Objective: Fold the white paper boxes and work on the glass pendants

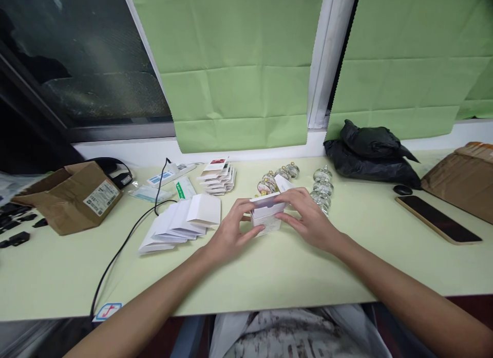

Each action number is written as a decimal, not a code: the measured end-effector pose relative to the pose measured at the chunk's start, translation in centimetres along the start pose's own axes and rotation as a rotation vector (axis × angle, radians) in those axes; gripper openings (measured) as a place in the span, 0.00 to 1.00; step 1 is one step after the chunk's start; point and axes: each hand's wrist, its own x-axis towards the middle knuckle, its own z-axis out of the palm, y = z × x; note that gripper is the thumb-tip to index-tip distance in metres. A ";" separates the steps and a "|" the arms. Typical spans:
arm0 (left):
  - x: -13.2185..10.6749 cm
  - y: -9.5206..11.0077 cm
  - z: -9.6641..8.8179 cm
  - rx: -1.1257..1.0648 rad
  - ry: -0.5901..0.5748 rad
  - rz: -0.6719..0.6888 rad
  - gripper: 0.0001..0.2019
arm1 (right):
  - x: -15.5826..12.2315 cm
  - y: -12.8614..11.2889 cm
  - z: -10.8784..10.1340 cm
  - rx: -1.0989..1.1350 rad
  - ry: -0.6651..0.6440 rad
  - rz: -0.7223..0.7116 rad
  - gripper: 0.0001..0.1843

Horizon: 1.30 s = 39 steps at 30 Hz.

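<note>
Both hands hold a small white box just above the pale green table. My left hand grips its left side with curled fingers. My right hand covers its right side and top flap. A fanned row of flat white cartons lies to the left of the box. Behind it stand several small glass bottles with gold caps and a row of clear glass jars.
A stack of printed cards lies at the back. An open brown cardboard box sits at the left, with a black cable beside it. A black bag, a phone and a brown parcel are at the right.
</note>
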 end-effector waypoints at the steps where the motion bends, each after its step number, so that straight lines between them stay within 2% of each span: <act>1: 0.1 0.1 -0.1 0.018 0.002 -0.002 0.23 | 0.0 0.1 0.0 -0.001 0.010 0.006 0.15; 4: 0.4 0.3 -0.6 0.112 0.033 0.025 0.16 | 0.0 0.3 -0.1 0.012 0.014 0.015 0.11; 8: 0.9 0.7 -1.2 0.203 0.045 0.019 0.08 | 0.0 0.3 -0.1 0.044 -0.044 0.000 0.13; 14: 0.9 0.6 -1.2 0.212 0.057 0.042 0.09 | 0.0 0.5 -0.3 0.061 -0.063 -0.005 0.12; 18: 0.6 0.2 -1.1 0.176 0.095 0.056 0.15 | -0.1 0.4 -0.3 0.120 -0.018 -0.005 0.14; 20: 0.5 0.2 -1.1 0.170 0.085 0.048 0.14 | -0.1 0.3 -0.4 0.131 0.015 -0.002 0.14; 23: 0.4 0.4 -1.1 0.255 0.137 0.069 0.11 | 0.1 0.4 -0.5 0.098 0.042 -0.034 0.08; 26: 0.3 0.5 -1.2 0.371 0.208 0.161 0.15 | 0.2 0.5 -0.7 0.075 0.022 -0.090 0.06; 32: 0.1 -0.2 -1.7 0.414 0.110 0.295 0.18 | 0.3 0.5 -1.4 0.014 -0.089 -0.171 0.08; 36: 0.0 -0.2 -2.5 0.315 0.021 0.305 0.19 | 0.3 0.3 -2.2 -0.003 -0.184 -0.184 0.12; 39: 0.2 0.5 -2.4 0.166 0.052 0.222 0.16 | 0.3 0.0 -1.9 0.063 -0.170 -0.116 0.12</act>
